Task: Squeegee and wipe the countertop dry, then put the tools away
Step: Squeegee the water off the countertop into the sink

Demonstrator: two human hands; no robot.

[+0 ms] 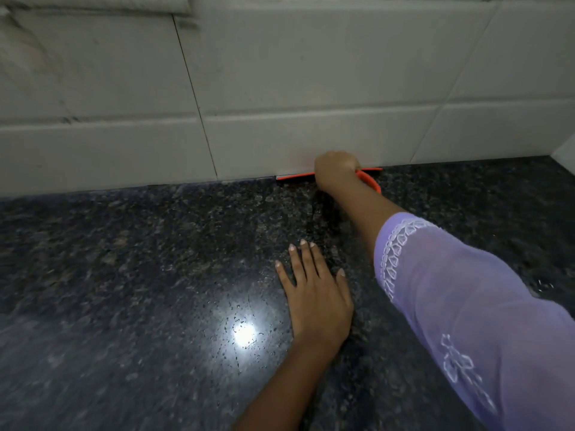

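Right hand grips the orange plastic squeegee at the far wall; left hand lies open on the speckled dark granite tabletop, droplets remaining; wiping and stowing are likely still ahead.

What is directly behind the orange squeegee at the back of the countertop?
The white tiled wall stands right behind the squeegee, whose blade lies along the wall's bottom edge. The right hand covers the squeegee's middle, so that part of the joint is hidden.
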